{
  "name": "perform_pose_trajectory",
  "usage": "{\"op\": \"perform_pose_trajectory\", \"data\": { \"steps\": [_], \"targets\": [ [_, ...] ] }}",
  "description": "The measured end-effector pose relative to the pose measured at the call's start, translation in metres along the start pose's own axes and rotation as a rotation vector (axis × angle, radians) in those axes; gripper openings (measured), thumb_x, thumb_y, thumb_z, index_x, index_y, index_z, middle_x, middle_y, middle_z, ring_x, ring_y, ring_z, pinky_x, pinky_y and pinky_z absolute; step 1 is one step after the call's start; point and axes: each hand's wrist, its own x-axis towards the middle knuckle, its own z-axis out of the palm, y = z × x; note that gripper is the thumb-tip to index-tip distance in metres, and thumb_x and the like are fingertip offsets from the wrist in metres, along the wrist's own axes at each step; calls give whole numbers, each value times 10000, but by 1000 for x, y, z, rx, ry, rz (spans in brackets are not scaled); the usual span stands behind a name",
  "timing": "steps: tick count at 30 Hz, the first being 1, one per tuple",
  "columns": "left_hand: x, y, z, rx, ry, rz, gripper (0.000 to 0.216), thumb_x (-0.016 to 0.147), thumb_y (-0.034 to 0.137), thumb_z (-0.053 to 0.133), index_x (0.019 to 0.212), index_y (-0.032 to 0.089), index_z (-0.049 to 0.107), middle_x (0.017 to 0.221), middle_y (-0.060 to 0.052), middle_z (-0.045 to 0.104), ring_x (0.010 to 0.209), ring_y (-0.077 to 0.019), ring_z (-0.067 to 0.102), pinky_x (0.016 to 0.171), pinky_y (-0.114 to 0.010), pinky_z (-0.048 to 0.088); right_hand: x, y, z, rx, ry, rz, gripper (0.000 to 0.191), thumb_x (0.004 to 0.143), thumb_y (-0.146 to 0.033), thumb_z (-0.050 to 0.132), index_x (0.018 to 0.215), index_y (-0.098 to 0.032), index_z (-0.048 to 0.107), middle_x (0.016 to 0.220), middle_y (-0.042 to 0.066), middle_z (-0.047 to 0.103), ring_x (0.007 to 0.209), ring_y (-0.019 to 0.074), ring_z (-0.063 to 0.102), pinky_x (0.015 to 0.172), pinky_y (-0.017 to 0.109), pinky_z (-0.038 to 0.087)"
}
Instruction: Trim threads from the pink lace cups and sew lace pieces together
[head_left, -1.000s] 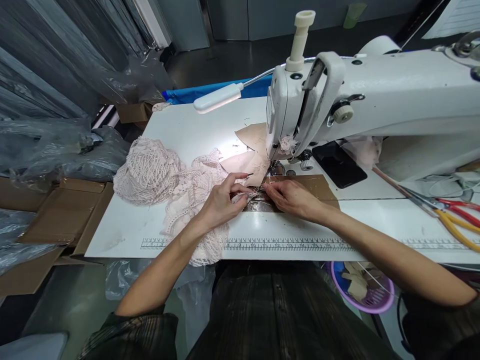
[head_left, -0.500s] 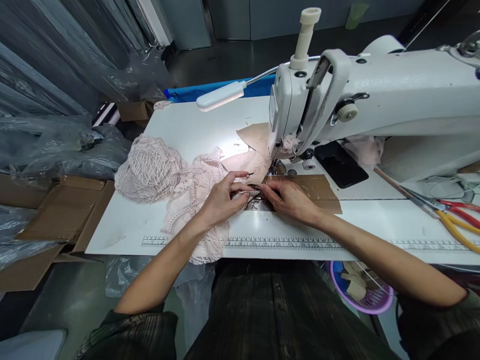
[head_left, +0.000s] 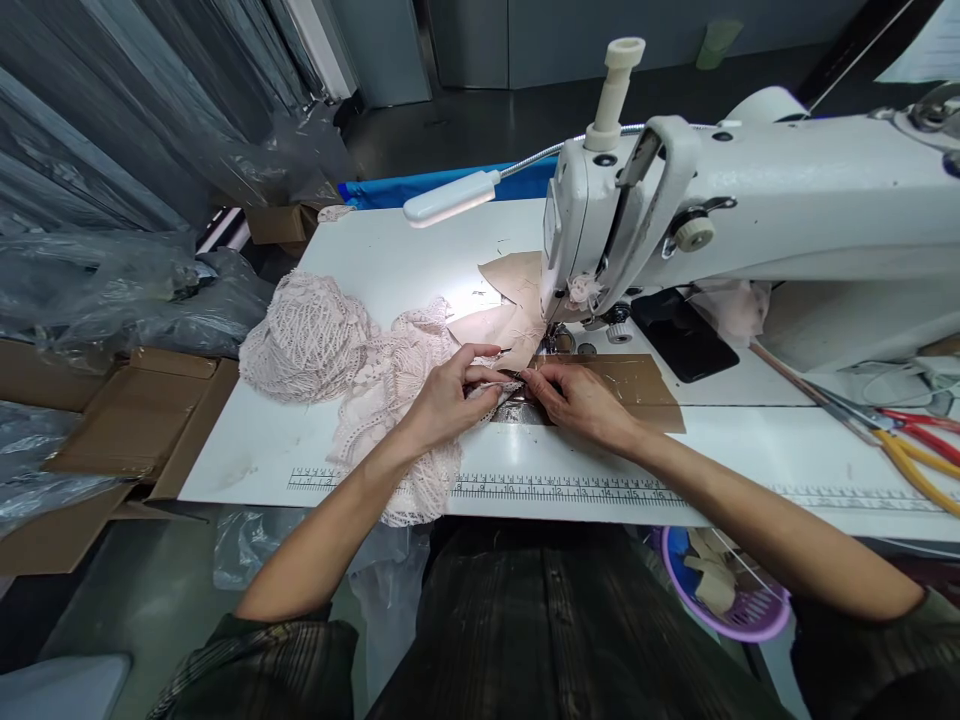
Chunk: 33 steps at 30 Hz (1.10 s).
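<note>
Pale pink lace fabric (head_left: 352, 360) lies heaped on the white sewing table (head_left: 375, 260) and hangs over its front edge. My left hand (head_left: 450, 395) is closed, pinching the lace's right end. My right hand (head_left: 581, 397) meets it fingertip to fingertip and pinches the same edge, just in front of the needle area of the white sewing machine (head_left: 750, 210). Beige fabric pieces (head_left: 510, 300) lie under the machine head. A brown taped patch (head_left: 630, 380) lies under my right hand.
A gooseneck lamp (head_left: 450, 196) lights the work. Scissors with red and yellow handles (head_left: 907, 440) lie at the right, and a dark phone (head_left: 682, 335) rests on the machine bed. A ruler strip (head_left: 570, 490) runs along the front edge. Cardboard boxes (head_left: 135, 420) and plastic bags sit left; a purple basket (head_left: 739, 590) sits below.
My right fingers have slid left to meet the left hand at the lace edge. The view shifted slightly; the lace pile is otherwise still.
</note>
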Motion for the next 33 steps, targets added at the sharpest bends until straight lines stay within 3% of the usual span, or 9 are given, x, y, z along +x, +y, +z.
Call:
{"op": "perform_pose_trajectory", "data": {
  "steps": [6,8,12,14,18,20,26,30,33],
  "targets": [
    [1,4,-4,-81,-25,-20,469,853,312,629,1286,186,500,1038,-106,757,770,-157,678,662,-273,501,-2,3,-2,54,25,35,493,1004,-498,284,709,-199,542,616,15,569,545,141,469,565,268,333],
    [2,6,-10,-88,-59,-36,459,863,350,627,1276,181,520,991,-97,761,726,-145,664,634,-263,494,-9,10,-9,-49,8,37,534,1005,-527,259,744,-193,584,612,30,579,538,152,477,562,278,339],
    [2,10,-20,-70,-81,-24,422,851,381,657,1214,176,591,872,-66,747,650,-122,634,570,-236,474,-32,28,-30,-490,297,16,487,955,-528,406,942,-129,685,916,185,664,819,291,582,656,351,386],
    [0,19,-15,-117,-108,10,411,853,355,665,1211,167,593,866,-67,738,678,-126,654,591,-239,499,-44,31,-37,-476,373,-33,453,935,-492,460,1038,-113,687,1059,215,648,953,333,578,713,380,417],
    [-6,46,7,-217,-316,133,416,867,279,648,1265,186,568,1110,-124,710,932,-194,710,717,-294,582,-57,28,-41,-77,78,-25,380,954,-448,435,979,-165,688,834,98,693,720,210,614,630,302,437],
    [-9,57,13,-155,-354,221,427,880,249,620,1300,211,556,1279,-134,637,1082,-229,677,794,-319,595,-58,27,-40,-45,61,21,348,960,-386,414,946,-163,680,760,70,684,636,180,588,603,287,414],
    [-28,59,-20,388,-103,395,359,927,305,539,1270,221,605,1246,-88,657,1071,-229,658,945,-372,538,-73,35,-43,-81,195,90,261,917,-312,463,990,-156,658,726,42,670,572,150,537,580,277,370],
    [-59,40,-44,646,-13,342,266,942,386,500,1091,254,676,1060,-58,714,952,-237,669,857,-372,530,-88,34,-40,-59,84,148,380,942,-419,438,667,-193,572,553,7,574,485,125,453,524,276,313],
    [-75,21,-54,707,-36,227,285,918,459,515,976,241,689,999,-65,711,868,-240,665,779,-363,527,-94,29,-33,-137,-23,145,367,856,-487,596,631,-203,536,554,-4,556,501,123,435,509,272,271]
  ]
}}
